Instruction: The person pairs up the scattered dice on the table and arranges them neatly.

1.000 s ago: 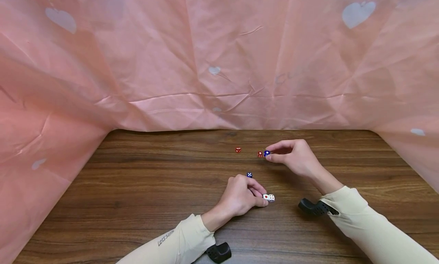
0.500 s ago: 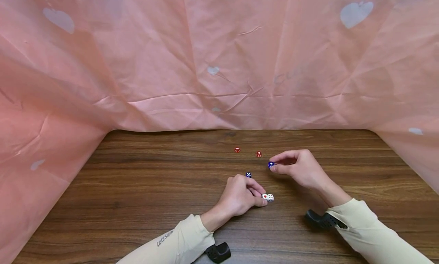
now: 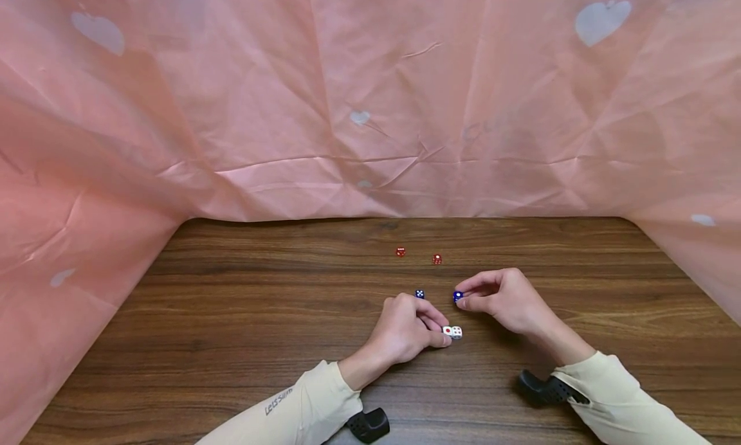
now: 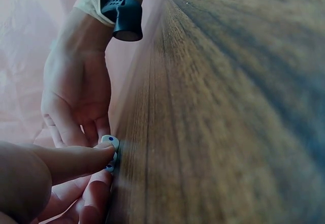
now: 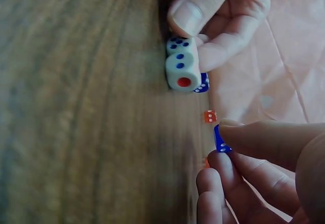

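My left hand [image 3: 402, 329] pinches a white die [image 3: 447, 330] between thumb and finger at the tabletop. Against that die's right side sits a second white die [image 3: 457, 333]; the two form a short row. A blue die [image 3: 458, 296] is pinched by the thumb and fingertips of my right hand [image 3: 512, 301], a short way beyond the white pair. In the right wrist view, the held blue die [image 5: 221, 139] shows partly between the fingers. Another blue die [image 3: 419, 294] lies just behind my left hand's knuckles.
Two red dice lie farther back on the brown wooden table [image 3: 260, 316]: a left red die [image 3: 401, 252] and a right red die [image 3: 437, 259]. A pink cloth [image 3: 370, 78] with hearts hangs around the back and sides. Black wrist cameras sit under both sleeves.
My right hand has drawn the blue die from beside the right red die back toward me, nearer the white pair. My left hand stays in place on the white die.
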{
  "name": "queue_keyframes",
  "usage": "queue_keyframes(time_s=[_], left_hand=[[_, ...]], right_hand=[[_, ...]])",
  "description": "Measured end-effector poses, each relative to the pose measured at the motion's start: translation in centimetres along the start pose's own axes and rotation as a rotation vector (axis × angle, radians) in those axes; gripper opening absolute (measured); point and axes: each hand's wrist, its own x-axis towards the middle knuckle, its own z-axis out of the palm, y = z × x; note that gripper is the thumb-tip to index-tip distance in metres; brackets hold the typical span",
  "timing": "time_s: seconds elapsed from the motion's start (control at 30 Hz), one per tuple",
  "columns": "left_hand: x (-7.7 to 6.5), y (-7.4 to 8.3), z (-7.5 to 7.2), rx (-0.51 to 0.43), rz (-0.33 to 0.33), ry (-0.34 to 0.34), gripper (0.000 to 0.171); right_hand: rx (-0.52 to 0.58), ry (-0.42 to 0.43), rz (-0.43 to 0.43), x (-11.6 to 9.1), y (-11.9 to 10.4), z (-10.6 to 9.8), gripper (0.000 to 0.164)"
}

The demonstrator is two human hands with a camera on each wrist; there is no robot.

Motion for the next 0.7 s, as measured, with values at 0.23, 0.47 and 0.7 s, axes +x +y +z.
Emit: queue_keyframes(time_s=[0.23,0.47,0.7], left_hand=[[0.1,0.0,0.1,0.001,0.001,-0.008,0.016],[0.0,0.1,0.0,-0.003,-0.001,-0.001,0.016],[0.0,0.0,-0.2,-0.019,0.001,0.012,0.016]], right_hand=[[0.014,0.001,0.009,-0.3,0.4,0.4,0.028],[-0.020,0.017,-0.031,-0.8,0.4,1.0,0.026],[-0.045,0.041,-0.042,-0.8,0.3,1.3,0.024]])
